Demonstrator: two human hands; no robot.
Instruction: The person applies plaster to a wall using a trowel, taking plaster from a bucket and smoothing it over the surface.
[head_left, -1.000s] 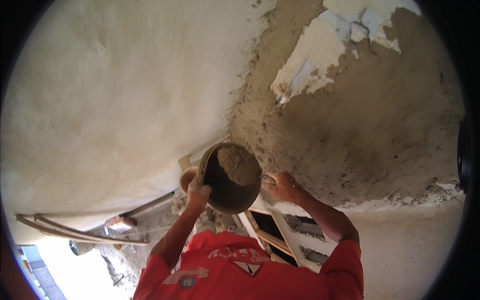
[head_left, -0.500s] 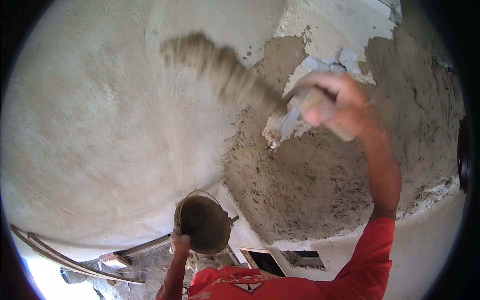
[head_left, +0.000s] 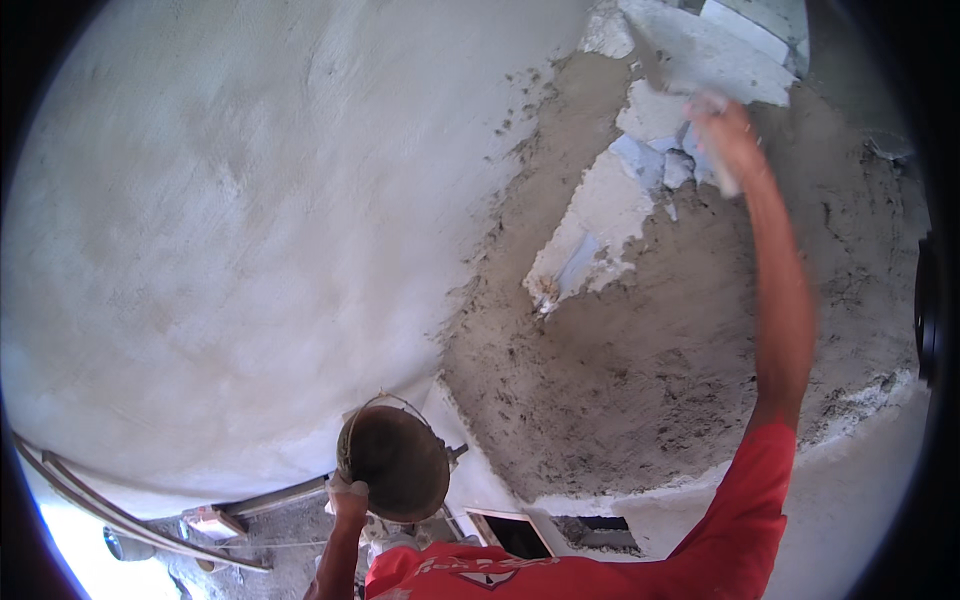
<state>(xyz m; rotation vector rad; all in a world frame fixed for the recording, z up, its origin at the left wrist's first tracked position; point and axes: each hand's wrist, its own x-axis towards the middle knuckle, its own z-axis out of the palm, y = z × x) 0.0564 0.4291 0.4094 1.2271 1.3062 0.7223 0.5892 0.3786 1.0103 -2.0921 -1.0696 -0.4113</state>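
My right hand (head_left: 728, 138), blurred by motion, is raised high at the upper right and closed round the handle of a trowel (head_left: 662, 68). The smeared blade points up and left, over a bare pale patch (head_left: 605, 195) of wall with bluish-white fragments. Wet grey-brown mortar (head_left: 640, 350) surrounds this patch. Low down, my left hand (head_left: 347, 487) grips the left side of a round bucket (head_left: 400, 455) with a wire handle. The bucket is tilted so its dark inside shows; how much it holds is hard to tell.
Smooth pale plaster (head_left: 230, 230) covers the left side. A white ledge (head_left: 760, 45) juts out at the top right. Below are curved poles (head_left: 130, 525), a wooden beam (head_left: 280, 495), a dark framed opening (head_left: 510, 535) and a recess (head_left: 598, 533).
My right hand and trowel have swung up and right. The mortar streaking off the blade is gone from the air, and fresh mortar and splatters show left of the bare patch. The bucket stays low.
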